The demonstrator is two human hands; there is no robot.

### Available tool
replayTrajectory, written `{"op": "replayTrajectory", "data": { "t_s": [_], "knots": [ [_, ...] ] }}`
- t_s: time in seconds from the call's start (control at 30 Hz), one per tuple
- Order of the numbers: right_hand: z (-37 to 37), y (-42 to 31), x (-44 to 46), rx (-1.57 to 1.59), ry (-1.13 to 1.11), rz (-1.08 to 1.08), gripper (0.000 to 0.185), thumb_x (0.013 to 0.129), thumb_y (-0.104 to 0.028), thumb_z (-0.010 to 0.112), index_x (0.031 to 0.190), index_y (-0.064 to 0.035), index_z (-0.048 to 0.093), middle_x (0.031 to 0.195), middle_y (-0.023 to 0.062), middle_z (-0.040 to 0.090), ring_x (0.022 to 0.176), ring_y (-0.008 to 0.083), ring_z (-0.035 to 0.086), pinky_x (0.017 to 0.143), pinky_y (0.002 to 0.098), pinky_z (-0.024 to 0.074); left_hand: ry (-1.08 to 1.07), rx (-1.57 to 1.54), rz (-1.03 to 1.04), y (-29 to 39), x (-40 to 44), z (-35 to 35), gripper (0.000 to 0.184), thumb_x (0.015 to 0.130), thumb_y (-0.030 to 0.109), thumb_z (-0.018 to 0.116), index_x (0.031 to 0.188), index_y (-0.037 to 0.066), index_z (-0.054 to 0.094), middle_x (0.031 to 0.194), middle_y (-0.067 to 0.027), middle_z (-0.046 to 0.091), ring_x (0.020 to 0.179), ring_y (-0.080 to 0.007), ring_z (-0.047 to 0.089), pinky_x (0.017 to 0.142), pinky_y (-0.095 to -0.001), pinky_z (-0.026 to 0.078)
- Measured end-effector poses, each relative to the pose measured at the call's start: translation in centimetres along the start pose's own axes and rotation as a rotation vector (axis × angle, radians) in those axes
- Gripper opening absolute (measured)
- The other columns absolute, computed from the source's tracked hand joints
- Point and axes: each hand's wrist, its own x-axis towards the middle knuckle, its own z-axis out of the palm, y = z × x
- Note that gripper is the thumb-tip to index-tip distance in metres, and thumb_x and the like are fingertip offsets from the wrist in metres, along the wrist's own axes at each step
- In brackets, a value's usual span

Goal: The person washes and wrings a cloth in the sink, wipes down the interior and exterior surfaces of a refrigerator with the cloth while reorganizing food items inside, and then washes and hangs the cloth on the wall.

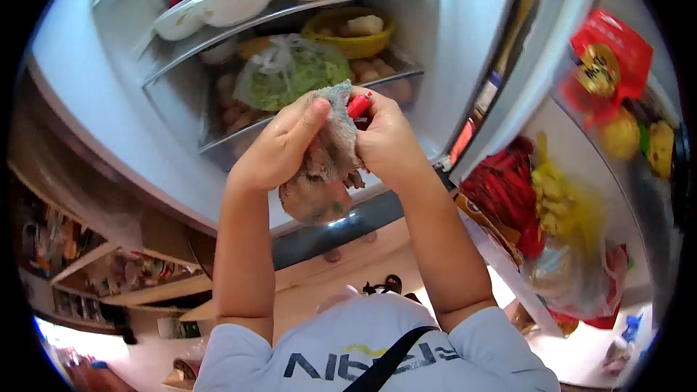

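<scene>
In front of an open fridge, my left hand [279,141] is closed on a worn, greyish-brown cloth [330,156], its thumb lying over the upper part. The cloth hangs down between my hands, crumpled. My right hand [388,134] pinches the cloth's other side, and a small red item [359,105] shows between its thumb and fingers. Just beyond my hands, a clear plastic bag of green vegetables [294,72] lies in the fridge drawer among round, brownish items.
White bowls [236,0] stand on the shelf above. A yellow basket [352,43] sits behind the bag. On the right, the open door holds a red packet [610,58], red chillies [501,185] and a yellowish bag [563,207]. Cluttered shelves [134,276] stand at lower left.
</scene>
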Motion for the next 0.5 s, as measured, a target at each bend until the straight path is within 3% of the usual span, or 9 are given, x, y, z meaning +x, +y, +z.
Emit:
{"op": "replayTrajectory", "data": {
  "t_s": [0.07, 0.1, 0.2, 0.23, 0.33, 0.47, 0.5],
  "knots": [
    [-0.8, -0.4, -1.3, -0.050, 0.044, -0.075, 0.023, 0.083, -0.006, 0.073, 0.104, -0.0015, 0.062, 0.095, 0.0017, 0.066, 0.084, 0.0075, 0.059, 0.075, 0.0255, 0.0509, -0.125, -0.038, 0.146, -0.1, 0.7, 1.5, 0.040, 0.097, 0.031, 0.064, 0.121, -0.001, 0.057, 0.107, -0.0022, 0.061, 0.097, -0.0088, 0.054, 0.089, -0.0264, 0.047],
    [-0.8, -1.0, -2.2, -0.021, 0.076, -0.099, 0.026, 0.084, -0.005, 0.073, 0.106, -0.0011, 0.060, 0.096, 0.0024, 0.065, 0.086, 0.0075, 0.058, 0.077, 0.0255, 0.0507, -0.224, -0.113, 0.085, 0.0, 1.1, 1.7, 0.052, 0.089, 0.023, 0.074, 0.129, -0.002, 0.053, 0.114, -0.0032, 0.061, 0.102, -0.0099, 0.054, 0.094, -0.0285, 0.045],
    [-2.0, -1.3, -4.3, -0.189, 0.262, -0.178, 0.028, 0.085, -0.005, 0.072, 0.108, -0.0001, 0.058, 0.096, 0.0031, 0.063, 0.089, 0.0081, 0.058, 0.080, 0.0259, 0.0502, -0.418, -0.075, 0.213, -0.5, 1.9, 2.8, 0.057, 0.087, 0.016, 0.074, 0.134, -0.003, 0.051, 0.118, -0.0047, 0.062, 0.106, -0.0112, 0.054, 0.096, -0.0289, 0.045],
    [-2.1, -1.2, -4.9, -0.211, 0.394, -0.216, 0.024, 0.087, -0.005, 0.070, 0.106, -0.0002, 0.057, 0.095, 0.0033, 0.061, 0.089, 0.0090, 0.057, 0.081, 0.0265, 0.0494, -0.481, -0.035, 0.168, -0.6, 2.2, 2.8, 0.058, 0.085, 0.008, 0.071, 0.137, -0.004, 0.049, 0.123, -0.0064, 0.062, 0.110, -0.0123, 0.054, 0.098, -0.0298, 0.044],
    [-2.7, -1.9, -6.5, -0.169, 0.547, -0.259, 0.020, 0.088, -0.005, 0.069, 0.103, -0.0012, 0.056, 0.092, 0.0029, 0.060, 0.087, 0.0097, 0.056, 0.080, 0.0268, 0.0486, -0.526, -0.150, 0.190, -0.7, 2.4, 4.0, 0.055, 0.084, 0.003, 0.068, 0.136, -0.004, 0.050, 0.121, -0.0066, 0.062, 0.108, -0.0122, 0.056, 0.095, -0.0297, 0.047],
    [-3.4, -2.4, -8.1, -0.510, 0.693, -0.454, 0.017, 0.090, -0.007, 0.069, 0.100, -0.0019, 0.056, 0.092, 0.0033, 0.059, 0.086, 0.0098, 0.054, 0.082, 0.0262, 0.0465, -0.409, -0.211, 0.133, -1.3, 3.0, 5.8, 0.037, 0.084, 0.001, 0.067, 0.119, -0.005, 0.060, 0.105, -0.0053, 0.067, 0.093, -0.0100, 0.061, 0.083, -0.0264, 0.051],
    [-4.1, -2.0, -8.2, -0.521, 0.695, -0.452, 0.021, 0.091, -0.010, 0.070, 0.103, -0.0033, 0.054, 0.092, 0.0029, 0.059, 0.082, 0.0091, 0.056, 0.074, 0.0241, 0.0483, -0.345, -0.219, 0.122, -1.3, 3.0, 6.3, 0.024, 0.085, 0.002, 0.066, 0.109, -0.004, 0.064, 0.098, -0.0033, 0.068, 0.088, -0.0087, 0.061, 0.080, -0.0260, 0.051]
  ]
}}
